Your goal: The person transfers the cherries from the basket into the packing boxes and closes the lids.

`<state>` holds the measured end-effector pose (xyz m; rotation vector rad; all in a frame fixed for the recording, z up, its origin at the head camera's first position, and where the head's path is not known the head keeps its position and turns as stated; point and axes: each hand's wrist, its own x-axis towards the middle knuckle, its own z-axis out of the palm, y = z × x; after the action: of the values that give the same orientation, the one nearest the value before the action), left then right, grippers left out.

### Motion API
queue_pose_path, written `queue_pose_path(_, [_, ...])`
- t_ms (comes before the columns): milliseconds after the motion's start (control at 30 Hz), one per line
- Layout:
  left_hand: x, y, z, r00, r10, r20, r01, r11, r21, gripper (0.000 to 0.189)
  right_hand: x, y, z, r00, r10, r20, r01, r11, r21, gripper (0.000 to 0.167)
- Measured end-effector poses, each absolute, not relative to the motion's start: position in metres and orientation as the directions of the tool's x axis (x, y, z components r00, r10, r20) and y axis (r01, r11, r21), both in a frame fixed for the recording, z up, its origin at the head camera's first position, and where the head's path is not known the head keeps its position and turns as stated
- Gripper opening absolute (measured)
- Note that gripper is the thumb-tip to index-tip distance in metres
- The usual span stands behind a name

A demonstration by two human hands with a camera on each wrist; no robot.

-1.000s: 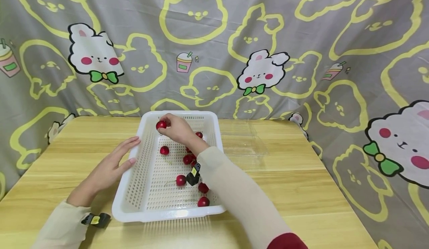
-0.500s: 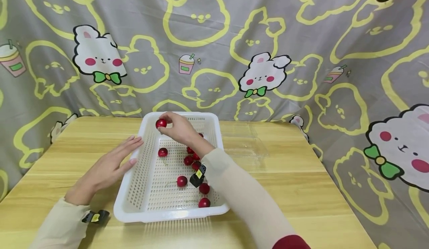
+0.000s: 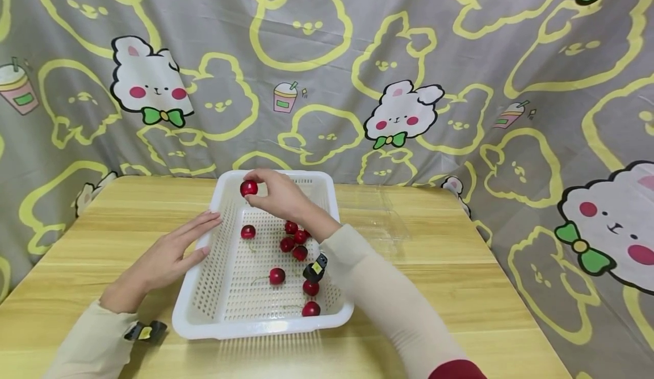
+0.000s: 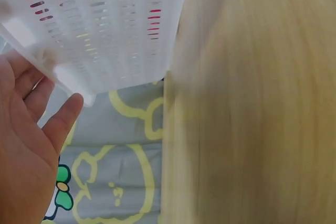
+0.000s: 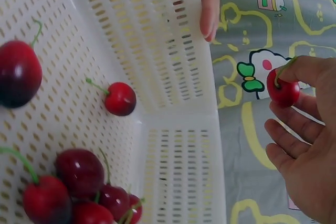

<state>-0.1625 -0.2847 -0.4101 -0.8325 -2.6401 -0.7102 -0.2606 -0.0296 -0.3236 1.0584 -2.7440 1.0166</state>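
Note:
Between thumb and fingertips my right hand (image 3: 278, 194) pinches a dark red cherry (image 3: 248, 188) above the far left corner of a white perforated basket (image 3: 263, 328). The right wrist view shows the held cherry (image 5: 283, 88) with its green stem by the thumb. My left hand (image 3: 163, 257) rests against the basket's left rim, fingers straight along it; in the left wrist view the fingers (image 4: 39, 98) reach over the rim. Inside the basket lie several more cherries: a lone cherry (image 3: 248, 232) at left, a cluster near the right side, and others (image 3: 311, 309) toward the near end.
A clear plastic container (image 3: 375, 214) stands on the wooden table (image 3: 449, 288) to the right of the basket. A grey patterned curtain (image 3: 317, 84) hangs behind the table and along its sides. My right forearm crosses the basket's right rim.
The right hand keeps its pinch on the cherry and has shifted slightly; its wrist and forearm have swung to the right, uncovering more of the cluster. The left hand stays at the rim.

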Motion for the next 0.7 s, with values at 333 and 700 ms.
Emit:
queue_pose_path(333, [-0.161, -0.282, -0.411, -0.796, 0.445, 0.409, 0.595, 0.697, 0.4, 0.054, -0.259, -0.004, -0.305, -0.738, -0.598, 0.313, -0.656, 0.527, -0.54, 0.035])
queue_pose_path(700, [-0.162, -0.283, -0.414, -0.789, 0.439, 0.43, 0.601, 0.696, 0.393, 0.055, -0.258, 0.038, -0.299, -0.692, -0.586, 0.42, -0.721, 0.542, -0.432, 0.031])
